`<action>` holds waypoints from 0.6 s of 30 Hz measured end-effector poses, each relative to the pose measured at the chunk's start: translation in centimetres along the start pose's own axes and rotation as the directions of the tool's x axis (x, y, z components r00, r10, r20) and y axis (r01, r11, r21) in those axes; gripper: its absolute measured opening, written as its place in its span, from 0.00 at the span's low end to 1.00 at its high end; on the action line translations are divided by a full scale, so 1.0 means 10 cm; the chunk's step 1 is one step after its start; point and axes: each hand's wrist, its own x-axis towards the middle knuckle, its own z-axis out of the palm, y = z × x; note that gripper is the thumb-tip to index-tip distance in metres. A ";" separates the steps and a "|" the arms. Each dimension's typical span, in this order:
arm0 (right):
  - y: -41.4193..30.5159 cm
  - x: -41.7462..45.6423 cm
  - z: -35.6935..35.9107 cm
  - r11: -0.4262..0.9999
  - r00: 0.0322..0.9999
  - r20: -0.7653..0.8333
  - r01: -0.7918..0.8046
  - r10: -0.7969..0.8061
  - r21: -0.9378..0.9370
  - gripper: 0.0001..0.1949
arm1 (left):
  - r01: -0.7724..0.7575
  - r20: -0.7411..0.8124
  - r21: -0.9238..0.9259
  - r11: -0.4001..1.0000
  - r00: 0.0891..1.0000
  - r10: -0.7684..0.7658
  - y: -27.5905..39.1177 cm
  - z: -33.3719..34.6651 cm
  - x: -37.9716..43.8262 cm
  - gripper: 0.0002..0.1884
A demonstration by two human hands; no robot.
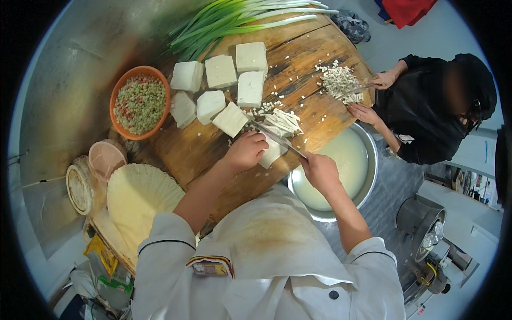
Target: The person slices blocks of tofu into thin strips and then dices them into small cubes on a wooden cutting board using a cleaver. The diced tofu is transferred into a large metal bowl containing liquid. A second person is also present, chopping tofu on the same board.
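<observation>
My right hand (322, 172) grips the handle of a kitchen knife (278, 138), its long blade slanting up and left across a white tofu block (273, 154). My left hand (246, 150) has its fingers curled against the block's left side, close to the blade. Beyond the blade lie thin tofu strips (283, 121) and small cubes. Several whole tofu blocks (221, 71) stand to the upper left on the wooden cutting board (296, 76). One tofu block (231, 120) sits just above my left hand.
Scallions (236, 24) lie across the far end. At left are an orange bowl of chopped vegetables (140, 104), a pink container (107, 159) and a pale scalloped basket (140, 200). A metal basin of cloudy liquid (352, 164) sits beneath the right edge. A co-worker (428, 100) chops diced tofu (340, 82).
</observation>
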 end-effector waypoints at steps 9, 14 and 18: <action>-0.06 0.00 0.03 1.000 1.000 -0.014 0.009 -0.009 -0.010 0.11 | 0.001 0.022 -0.006 1.000 1.000 -0.001 -0.02 0.00 -0.04 0.08; -0.07 0.01 0.21 0.997 1.000 -0.011 -0.003 0.002 -0.073 0.12 | 0.028 0.026 -0.019 0.999 0.999 -0.027 0.01 0.05 -0.07 0.08; -0.18 -0.01 -0.03 1.000 1.000 -0.002 0.002 -0.002 -0.003 0.12 | 0.039 0.056 0.004 0.999 0.998 -0.040 0.01 -0.03 -0.07 0.08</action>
